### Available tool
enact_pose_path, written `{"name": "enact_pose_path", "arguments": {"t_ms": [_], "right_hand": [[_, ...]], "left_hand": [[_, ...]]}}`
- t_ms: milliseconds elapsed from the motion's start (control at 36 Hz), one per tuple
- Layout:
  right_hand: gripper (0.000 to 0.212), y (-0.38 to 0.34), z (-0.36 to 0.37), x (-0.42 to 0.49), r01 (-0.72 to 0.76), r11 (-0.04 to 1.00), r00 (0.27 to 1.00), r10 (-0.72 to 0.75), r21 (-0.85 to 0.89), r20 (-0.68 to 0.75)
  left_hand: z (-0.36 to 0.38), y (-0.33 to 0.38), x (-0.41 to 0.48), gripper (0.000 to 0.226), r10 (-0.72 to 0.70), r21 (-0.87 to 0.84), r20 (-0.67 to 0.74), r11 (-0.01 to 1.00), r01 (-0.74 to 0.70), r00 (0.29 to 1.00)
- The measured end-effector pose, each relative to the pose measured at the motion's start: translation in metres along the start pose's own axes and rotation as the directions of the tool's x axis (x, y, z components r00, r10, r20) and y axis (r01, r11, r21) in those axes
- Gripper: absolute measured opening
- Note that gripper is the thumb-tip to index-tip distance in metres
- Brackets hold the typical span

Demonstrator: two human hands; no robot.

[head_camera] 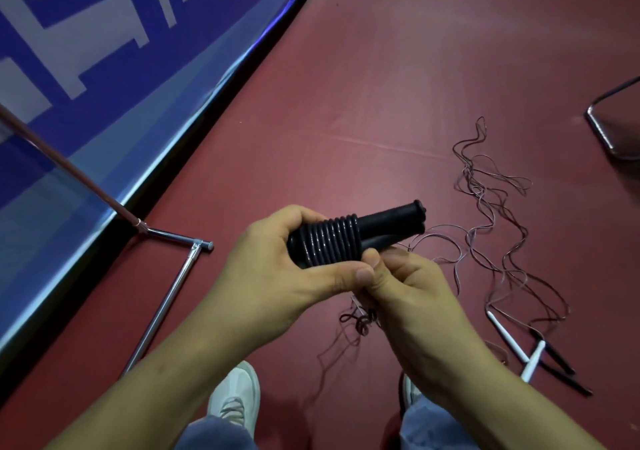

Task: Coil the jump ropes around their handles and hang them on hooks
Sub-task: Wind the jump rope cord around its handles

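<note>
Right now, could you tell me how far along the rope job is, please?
Done: black rope sits coiled round its paired handles. In hand: left hand grips that rope, right hand pinches at its edge. Left: hanging it, and the tangled ropes with white handles on the floor. No hooks in view.

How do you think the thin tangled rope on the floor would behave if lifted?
Probably floppy: the thin rope lies in loose wavy loops. Likely light, being so thin. It may snag, since its strands cross.
</note>
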State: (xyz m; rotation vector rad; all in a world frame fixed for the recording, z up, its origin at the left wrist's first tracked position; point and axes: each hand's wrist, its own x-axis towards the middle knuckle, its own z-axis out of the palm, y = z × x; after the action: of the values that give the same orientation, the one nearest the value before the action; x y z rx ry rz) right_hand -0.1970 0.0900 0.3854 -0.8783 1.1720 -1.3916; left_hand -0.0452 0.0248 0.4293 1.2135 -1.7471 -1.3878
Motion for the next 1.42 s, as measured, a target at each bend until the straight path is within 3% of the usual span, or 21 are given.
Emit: {"name": "enact_pose_path", "arguments": {"t_ms": [111,222,472,667,861,972,1083,1167,1278,1417], "right_hand": [[0.020,-0.009,-0.005,0.003,-0.034,0.995,0.999,0.032,-0.097,-0.019],[0.023,-0.010,-0.002,0.005,-0.067,0.992,0.993,0.056,-0.109,-0.102],[0.023,-0.010,-0.003,0.006,-0.170,0.979,0.981,0.157,-0.113,-0.109],[0.015,-0.015,-0.003,0.010,-0.197,0.976,0.978,0.189,-0.095,-0.085],[0.016,-0.020,-0.001,0.012,-0.234,0.971,0.970,0.229,-0.046,-0.084],[0.016,-0.017,-0.002,0.013,-0.225,0.966,0.974,0.220,-0.128,-0.053],[0.020,-0.016,-0.001,0.013,-0.229,0.974,0.971,0.228,0.002,-0.074],[0.030,-0.019,0.003,0.012,-0.221,0.959,0.972,0.232,0.176,-0.044],[0.027,-0.023,0.007,0.011,-0.199,0.946,0.973,0.223,0.256,-0.064],[0.012,-0.024,0.001,0.013,-0.157,0.944,0.974,0.197,0.290,-0.114]], "left_hand": [[-0.008,0.001,-0.002,0.044,0.035,0.043,-0.002,0.998,-0.035,0.999],[-0.010,-0.005,-0.002,0.030,0.086,0.093,-0.011,0.992,-0.084,0.996],[-0.004,-0.016,0.001,0.031,0.236,0.267,-0.051,0.939,-0.215,0.970],[-0.003,-0.024,0.010,0.038,0.415,0.470,-0.023,0.807,-0.357,0.909],[0.000,-0.022,0.013,0.038,0.507,0.533,-0.003,0.730,-0.428,0.862],[0.000,-0.022,0.016,0.038,0.548,0.560,-0.001,0.693,-0.454,0.836],[0.003,-0.025,0.018,0.032,0.612,0.592,0.002,0.637,-0.494,0.791],[0.005,-0.029,0.018,0.022,0.689,0.598,-0.007,0.584,-0.549,0.725],[0.009,-0.034,0.018,0.025,0.770,0.620,-0.031,0.515,-0.592,0.637],[0.008,-0.037,0.019,0.036,0.743,0.550,0.046,0.540,-0.637,0.668]]}}
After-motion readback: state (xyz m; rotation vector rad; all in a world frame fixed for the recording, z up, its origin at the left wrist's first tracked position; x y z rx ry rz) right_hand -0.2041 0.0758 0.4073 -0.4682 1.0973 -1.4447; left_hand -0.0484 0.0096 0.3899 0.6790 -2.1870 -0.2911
